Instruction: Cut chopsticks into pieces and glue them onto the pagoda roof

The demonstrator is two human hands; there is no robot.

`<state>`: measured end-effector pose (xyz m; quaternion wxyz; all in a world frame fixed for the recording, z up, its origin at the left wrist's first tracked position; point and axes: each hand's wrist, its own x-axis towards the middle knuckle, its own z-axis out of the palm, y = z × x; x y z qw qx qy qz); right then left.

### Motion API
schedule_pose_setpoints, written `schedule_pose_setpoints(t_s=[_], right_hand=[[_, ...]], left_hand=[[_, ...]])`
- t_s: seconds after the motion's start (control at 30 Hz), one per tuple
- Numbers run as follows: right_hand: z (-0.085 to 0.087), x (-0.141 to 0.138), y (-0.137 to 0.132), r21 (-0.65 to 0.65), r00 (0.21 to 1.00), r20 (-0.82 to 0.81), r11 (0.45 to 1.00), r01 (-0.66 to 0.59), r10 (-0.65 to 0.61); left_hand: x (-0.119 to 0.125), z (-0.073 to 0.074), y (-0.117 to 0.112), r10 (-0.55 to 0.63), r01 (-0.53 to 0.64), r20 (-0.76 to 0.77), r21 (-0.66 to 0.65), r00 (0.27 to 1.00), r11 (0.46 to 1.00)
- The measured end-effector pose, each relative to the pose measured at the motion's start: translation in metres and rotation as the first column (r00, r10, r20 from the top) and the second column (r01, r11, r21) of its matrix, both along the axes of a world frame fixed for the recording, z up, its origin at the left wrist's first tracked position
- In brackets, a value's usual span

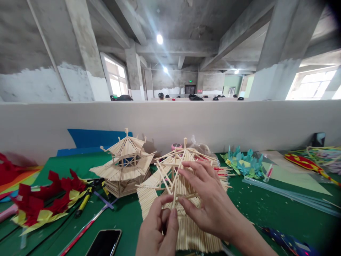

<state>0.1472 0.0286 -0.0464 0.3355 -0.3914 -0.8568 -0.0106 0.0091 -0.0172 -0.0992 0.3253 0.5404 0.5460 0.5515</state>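
Note:
A model pavilion of thin wooden sticks (pixel 183 174) rests on the green table (pixel 266 209) right in front of me. My left hand (pixel 158 227) is closed, pinching one upright stick at the model's near side. My right hand (pixel 210 199) lies over the roof frame with fingers spread, fingertips touching the sticks. A second, finished stick pavilion (pixel 125 163) stands just behind and to the left.
A black phone (pixel 104 243) lies at the near edge. Red and yellow paper craft (pixel 45 202), a yellow-handled tool (pixel 85 201) and a red rod (pixel 82 231) sit left. Teal paper flowers (pixel 243 161) and coloured paper lie right. A white partition (pixel 170 121) closes the back.

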Motion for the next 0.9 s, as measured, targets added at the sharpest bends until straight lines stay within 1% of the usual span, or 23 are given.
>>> schedule_pose_setpoints(t_s=[0.27, 0.43, 0.73, 0.9], right_hand=[[0.0018, 0.0022, 0.0023, -0.009, 1.0, -0.026, 1.0, -0.013, 0.013], [0.0009, 0.0014, 0.0015, -0.018, 0.999, -0.03, 1.0, -0.012, 0.011], [0.0011, 0.0005, 0.0003, -0.017, 1.0, -0.011, 1.0, -0.001, 0.001], [0.0019, -0.0001, 0.0001, -0.01, 1.0, -0.009, 1.0, -0.001, 0.001]], left_hand=[[0.0001, -0.0059, 0.0005, 0.032, -0.031, -0.009, 0.049, 0.999, 0.998], [0.0009, -0.0046, -0.0013, 0.004, -0.005, 0.012, 0.077, 1.0, 0.997], [0.0022, -0.0057, -0.0007, 0.014, -0.018, 0.046, 0.087, 0.999, 0.996], [0.0016, -0.0069, 0.0, 0.005, -0.008, 0.038, 0.08, 0.999, 0.997]])
